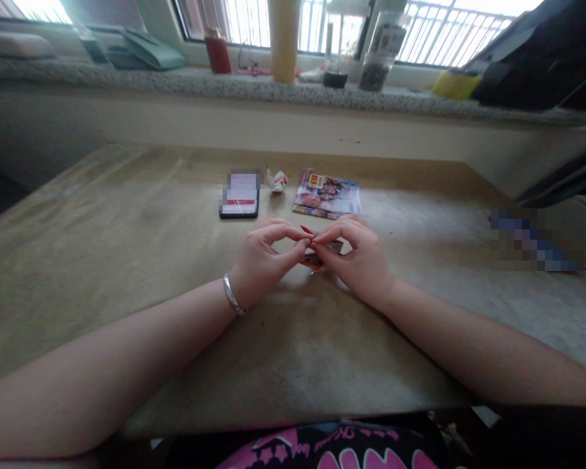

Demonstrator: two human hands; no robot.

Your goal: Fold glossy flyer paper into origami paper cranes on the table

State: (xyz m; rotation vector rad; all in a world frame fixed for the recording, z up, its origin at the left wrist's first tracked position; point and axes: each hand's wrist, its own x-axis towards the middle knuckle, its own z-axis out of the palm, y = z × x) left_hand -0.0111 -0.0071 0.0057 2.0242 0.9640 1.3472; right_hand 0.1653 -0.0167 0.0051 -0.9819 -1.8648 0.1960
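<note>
Over the middle of the table, my left hand [269, 254] and my right hand [359, 259] meet, thumbs and forefingers pinched together on a small folded paper piece [312, 260]. Its printed lower part shows beneath my fingers, and a red pointed tip [306, 229] sticks up above them. My fingers hide most of it, so I cannot tell its exact kind. A silvery bracelet [233, 296] circles my left wrist. Just beyond my right hand lies a stack of glossy printed booklets [328, 193] with a yellow price label.
A phone [240, 195] with a lit screen lies beyond my left hand, beside a crumpled white-and-red wrapper [277, 180]. At the far right is a blurred blue flat object [534, 241]. Bottles and jars line the stone windowsill [176, 81] behind the table [127, 215].
</note>
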